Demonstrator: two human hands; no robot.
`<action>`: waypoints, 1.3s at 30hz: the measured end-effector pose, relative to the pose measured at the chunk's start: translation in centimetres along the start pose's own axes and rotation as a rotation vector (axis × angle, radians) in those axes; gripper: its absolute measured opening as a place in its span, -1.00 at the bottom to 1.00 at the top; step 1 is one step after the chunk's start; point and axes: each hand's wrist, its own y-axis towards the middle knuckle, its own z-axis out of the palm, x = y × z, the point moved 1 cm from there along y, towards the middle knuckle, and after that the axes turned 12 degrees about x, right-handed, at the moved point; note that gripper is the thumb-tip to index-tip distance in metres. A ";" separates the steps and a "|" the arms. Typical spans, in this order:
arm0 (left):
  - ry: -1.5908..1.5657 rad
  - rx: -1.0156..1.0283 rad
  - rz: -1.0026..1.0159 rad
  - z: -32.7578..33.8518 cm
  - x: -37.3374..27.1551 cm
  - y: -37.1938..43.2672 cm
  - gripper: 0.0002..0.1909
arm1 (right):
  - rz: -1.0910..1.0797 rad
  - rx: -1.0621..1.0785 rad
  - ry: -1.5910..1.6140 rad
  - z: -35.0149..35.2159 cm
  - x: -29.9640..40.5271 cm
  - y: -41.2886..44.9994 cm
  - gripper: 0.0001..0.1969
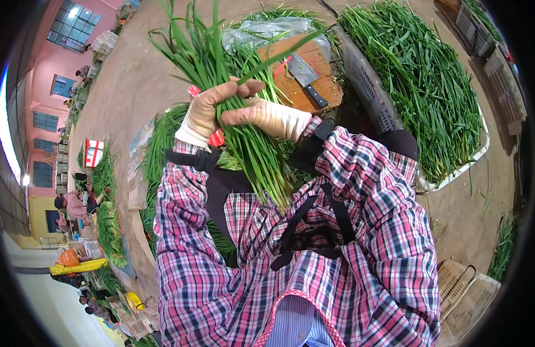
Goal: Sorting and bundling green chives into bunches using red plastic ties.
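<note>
My left hand [205, 108] and my right hand [272, 116] are both closed around a bunch of long green leaf vegetables, probably garlic chives [261, 160], held in front of my chest. Leaf tips fan out above the hands and pale stem ends point down toward my lap. Pale coverings wrap both hands, leaving some fingers bare. Red-and-white material [216, 138] shows beside my left hand, partly hidden. Beyond my right hand, a cleaver [305, 78] with a black handle lies on a wooden chopping board [330, 93], near a thin red strip [282, 66].
A large crate [371, 82] heaped with chives [423, 86] stands at right. More chives [163, 143] lie left of my knees. Clear plastic sheeting [276, 32] lies behind the board. Empty-looking crates [462, 286] sit lower right. Other people [76, 204] work far left.
</note>
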 end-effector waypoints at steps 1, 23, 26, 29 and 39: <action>-0.110 -0.045 0.005 0.1 0.2 -0.3 -0.58 | -0.005 0.027 -0.005 -0.8 -2.1 0.2 -0.50; -0.263 -0.503 0.629 -10.2 2.1 -12.2 -0.74 | 0.382 -0.268 -1.214 -1.5 -9.5 -14.3 -0.74; -0.341 -0.525 0.686 -10.2 1.9 -13.3 -0.70 | 0.337 -0.271 -0.625 1.3 -7.3 -11.3 -0.33; -0.279 -0.573 0.625 -9.1 2.3 -11.7 -0.68 | 0.142 -0.341 -0.643 3.4 -6.8 -8.4 -0.27; -0.481 -0.729 0.567 -7.9 4.6 -9.2 -0.60 | -0.266 -0.958 0.097 4.0 -9.8 -4.1 -0.68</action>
